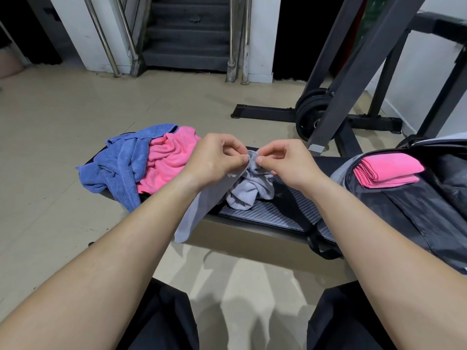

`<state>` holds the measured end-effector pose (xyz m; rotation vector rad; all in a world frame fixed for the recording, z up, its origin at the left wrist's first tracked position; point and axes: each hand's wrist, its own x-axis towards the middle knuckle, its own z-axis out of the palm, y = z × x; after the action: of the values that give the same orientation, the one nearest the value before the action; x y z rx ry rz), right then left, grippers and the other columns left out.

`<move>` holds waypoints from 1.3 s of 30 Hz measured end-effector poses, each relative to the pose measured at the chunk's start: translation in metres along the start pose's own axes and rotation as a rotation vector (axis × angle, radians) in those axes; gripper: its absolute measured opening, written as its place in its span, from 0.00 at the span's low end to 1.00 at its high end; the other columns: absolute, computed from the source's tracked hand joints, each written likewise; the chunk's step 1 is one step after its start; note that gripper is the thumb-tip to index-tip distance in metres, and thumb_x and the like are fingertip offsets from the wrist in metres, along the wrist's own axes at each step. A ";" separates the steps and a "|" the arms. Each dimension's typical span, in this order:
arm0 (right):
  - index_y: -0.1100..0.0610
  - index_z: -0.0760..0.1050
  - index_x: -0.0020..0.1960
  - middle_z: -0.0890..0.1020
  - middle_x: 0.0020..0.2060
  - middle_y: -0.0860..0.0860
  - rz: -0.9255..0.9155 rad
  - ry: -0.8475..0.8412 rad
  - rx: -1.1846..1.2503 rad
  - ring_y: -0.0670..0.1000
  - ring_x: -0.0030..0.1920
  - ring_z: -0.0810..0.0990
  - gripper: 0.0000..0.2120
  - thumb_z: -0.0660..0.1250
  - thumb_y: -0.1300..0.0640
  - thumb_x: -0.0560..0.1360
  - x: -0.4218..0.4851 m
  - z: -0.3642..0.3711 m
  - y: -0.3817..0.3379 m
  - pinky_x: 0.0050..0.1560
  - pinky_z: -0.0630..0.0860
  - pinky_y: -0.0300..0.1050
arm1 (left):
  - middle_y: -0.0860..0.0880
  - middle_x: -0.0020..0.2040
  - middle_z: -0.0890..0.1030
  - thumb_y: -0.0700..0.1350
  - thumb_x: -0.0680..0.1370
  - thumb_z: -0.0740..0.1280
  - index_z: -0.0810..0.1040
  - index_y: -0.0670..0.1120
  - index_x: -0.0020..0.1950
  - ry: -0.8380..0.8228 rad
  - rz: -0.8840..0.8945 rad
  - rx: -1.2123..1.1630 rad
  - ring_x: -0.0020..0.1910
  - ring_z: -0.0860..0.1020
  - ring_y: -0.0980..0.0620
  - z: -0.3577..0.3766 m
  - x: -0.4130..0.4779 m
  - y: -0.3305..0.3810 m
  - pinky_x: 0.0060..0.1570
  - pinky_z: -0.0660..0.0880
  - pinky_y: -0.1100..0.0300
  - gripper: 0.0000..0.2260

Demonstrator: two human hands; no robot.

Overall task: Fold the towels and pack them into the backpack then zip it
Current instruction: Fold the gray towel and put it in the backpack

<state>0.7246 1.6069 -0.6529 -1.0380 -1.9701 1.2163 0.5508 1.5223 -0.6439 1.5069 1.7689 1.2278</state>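
A crumpled grey towel [249, 190] hangs above the black bench [278, 213], pinched at its top edge by both hands. My left hand [214, 157] and my right hand [285, 160] meet close together at that edge, fingers curled. One grey corner droops below my left wrist, off the bench's front. A blue towel [121, 162] and a pink towel [166, 160] lie bunched on the bench's left end. On the right the dark backpack [414, 198] lies open, a folded pink towel [386, 170] resting on top of it.
A black weight rack [353, 72] with stacked plates [313, 112] stands behind the bench at the right. Steps with metal railings [187, 34] rise at the back. Beige tiled floor [50, 122] spreads to the left. My dark-trousered knees show at the bottom.
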 end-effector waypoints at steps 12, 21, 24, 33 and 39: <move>0.60 0.84 0.49 0.87 0.42 0.54 -0.033 -0.044 0.045 0.43 0.41 0.84 0.04 0.74 0.64 0.75 -0.003 0.002 -0.002 0.40 0.76 0.35 | 0.54 0.35 0.82 0.47 0.72 0.77 0.80 0.53 0.40 0.081 0.143 0.174 0.32 0.78 0.59 0.007 0.007 -0.004 0.37 0.75 0.60 0.07; 0.62 0.83 0.48 0.87 0.39 0.56 -0.077 -0.083 0.076 0.50 0.41 0.85 0.07 0.77 0.60 0.73 -0.005 0.000 -0.001 0.51 0.83 0.49 | 0.55 0.36 0.84 0.51 0.73 0.76 0.85 0.53 0.44 0.042 0.138 0.217 0.32 0.77 0.62 0.007 0.008 -0.007 0.37 0.74 0.60 0.04; 0.65 0.82 0.48 0.85 0.40 0.61 -0.075 -0.100 0.097 0.53 0.41 0.84 0.08 0.76 0.62 0.73 -0.005 -0.001 -0.001 0.51 0.82 0.52 | 0.54 0.35 0.83 0.53 0.72 0.77 0.82 0.52 0.42 0.063 0.127 0.229 0.33 0.77 0.58 0.008 0.008 -0.009 0.38 0.75 0.57 0.08; 0.65 0.81 0.50 0.84 0.39 0.56 -0.078 -0.164 0.100 0.50 0.41 0.81 0.06 0.73 0.62 0.76 -0.003 -0.003 -0.002 0.47 0.78 0.47 | 0.55 0.39 0.83 0.50 0.75 0.74 0.81 0.54 0.42 0.020 0.172 0.296 0.34 0.77 0.63 0.003 0.007 -0.010 0.41 0.75 0.57 0.04; 0.61 0.77 0.47 0.81 0.39 0.52 -0.193 -0.070 -0.035 0.46 0.39 0.77 0.02 0.68 0.63 0.79 0.005 -0.007 -0.011 0.45 0.75 0.42 | 0.57 0.48 0.82 0.51 0.78 0.68 0.77 0.55 0.46 0.054 0.173 0.625 0.45 0.77 0.51 -0.010 0.006 -0.023 0.43 0.74 0.53 0.02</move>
<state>0.7242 1.6115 -0.6395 -0.8099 -2.0984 1.1292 0.5294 1.5253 -0.6579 2.0128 2.2262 0.8238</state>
